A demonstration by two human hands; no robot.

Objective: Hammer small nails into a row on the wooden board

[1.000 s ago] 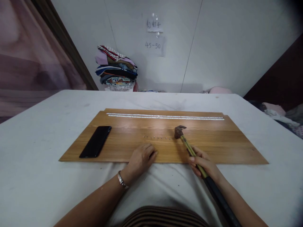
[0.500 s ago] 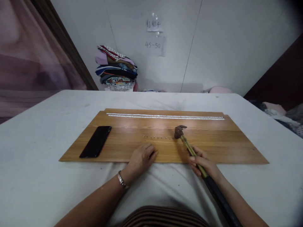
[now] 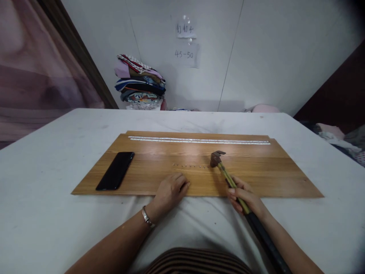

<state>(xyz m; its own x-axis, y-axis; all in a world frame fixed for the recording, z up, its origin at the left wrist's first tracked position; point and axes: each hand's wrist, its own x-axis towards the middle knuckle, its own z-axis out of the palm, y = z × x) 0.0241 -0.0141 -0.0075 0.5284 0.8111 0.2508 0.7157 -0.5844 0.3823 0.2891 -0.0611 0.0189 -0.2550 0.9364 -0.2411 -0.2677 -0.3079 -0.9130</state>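
Note:
My right hand [image 3: 245,196] is closed around the handle of a claw hammer [image 3: 228,176], which has a rusty brown head and a yellow and black handle. The hammer's head is over the wooden board [image 3: 154,160], at the right end of a row of small nails [image 3: 190,166]. Only tiny bits of the nails show. My left hand [image 3: 172,188] rests on the board's front edge, just below the row. Its fingers are curled under, and whatever they may hold is hidden.
A black phone [image 3: 115,171] lies on the board's left part. Two white measuring strips [image 3: 199,141] run along its far side. The board lies on a white-covered table [image 3: 42,163]. Folded clothes [image 3: 141,82] are stacked behind the table, against the wall.

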